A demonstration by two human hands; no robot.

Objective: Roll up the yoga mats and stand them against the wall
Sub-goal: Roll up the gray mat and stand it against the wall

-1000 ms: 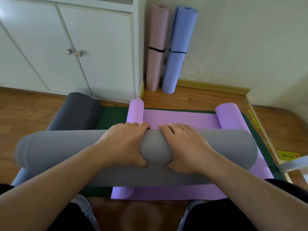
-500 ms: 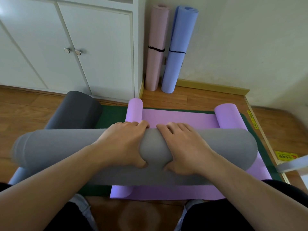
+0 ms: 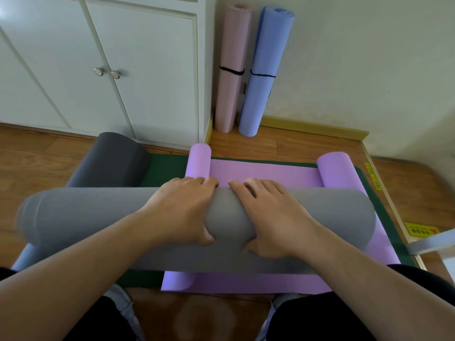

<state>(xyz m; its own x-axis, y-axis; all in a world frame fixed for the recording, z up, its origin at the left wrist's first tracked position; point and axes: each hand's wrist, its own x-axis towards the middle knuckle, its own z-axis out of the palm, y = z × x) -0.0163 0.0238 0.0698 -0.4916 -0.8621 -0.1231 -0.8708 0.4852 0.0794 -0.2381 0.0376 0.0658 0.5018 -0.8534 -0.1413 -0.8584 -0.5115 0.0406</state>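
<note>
A thick light-grey yoga mat roll point(image 3: 332, 212) lies crosswise in front of me, on top of a flat purple mat point(image 3: 266, 171). My left hand point(image 3: 182, 210) and my right hand point(image 3: 273, 215) grip the roll side by side at its middle. On both hands the fingers curl over the top and the thumbs dig into the near side, which dents the roll. A pink rolled mat point(image 3: 232, 70) and a blue rolled mat point(image 3: 263, 70), each tied with a black band, stand upright in the corner against the wall point(image 3: 369, 70).
The purple mat's two ends curl up at the left point(image 3: 198, 161) and the right point(image 3: 337, 168). Beneath it lies a green mat point(image 3: 165, 168), and a dark-grey roll point(image 3: 110, 161) sits at the left. White cabinet doors point(image 3: 123, 70) stand behind, and a yellow sticker point(image 3: 421, 231) marks the floor's right edge.
</note>
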